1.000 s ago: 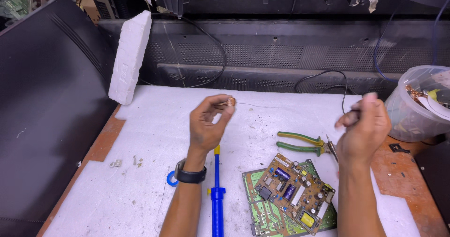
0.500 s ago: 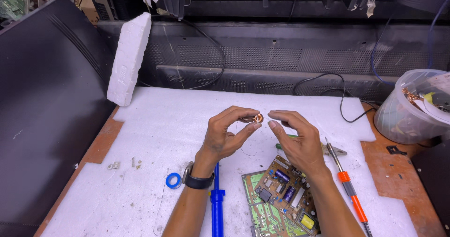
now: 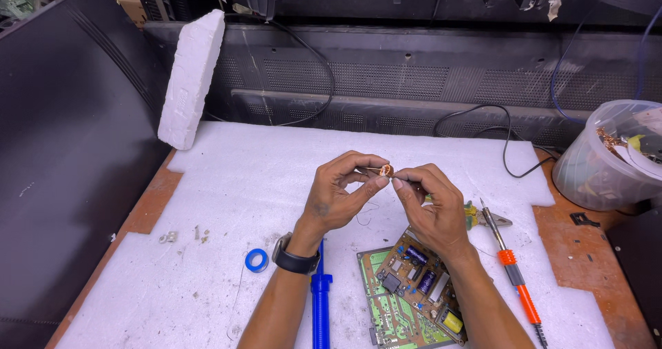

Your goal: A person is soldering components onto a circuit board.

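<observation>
Two hands meet above a white foam sheet [image 3: 227, 183] on the workbench: the left hand [image 3: 338, 198] and right hand [image 3: 433, 207] both pinch a small copper coil [image 3: 385, 170] between fingertips, over a green circuit board [image 3: 408, 301], beside an orange-handled soldering iron [image 3: 514, 273].

On the bench [image 3: 227, 183], a circuit board [image 3: 407, 301] lies between a desoldering pump [image 3: 321, 307] at left and a soldering iron [image 3: 514, 273] at right.
</observation>
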